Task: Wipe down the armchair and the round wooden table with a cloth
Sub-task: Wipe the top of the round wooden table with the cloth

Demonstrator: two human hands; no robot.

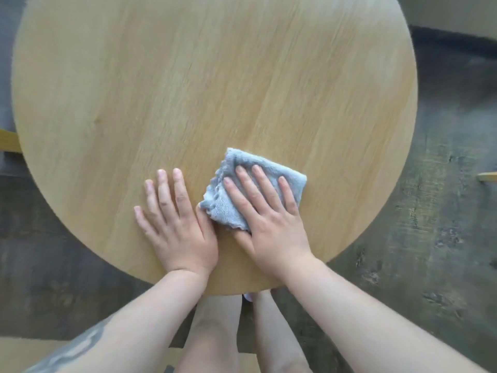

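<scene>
The round wooden table [188, 90] fills most of the view from above. A folded grey-blue cloth [231, 205] lies on its near part. My right hand [271, 222] presses flat on the cloth with straight, spread fingers. My left hand [177, 227] rests flat on the bare wood just left of the cloth, and its thumb touches the cloth's left edge. The armchair is not clearly in view.
Dark grey floor [443, 211] surrounds the table. A yellow wooden piece [9, 141] shows at the left edge and another [488, 176] at the right edge. My legs [215, 332] stand under the table's near rim.
</scene>
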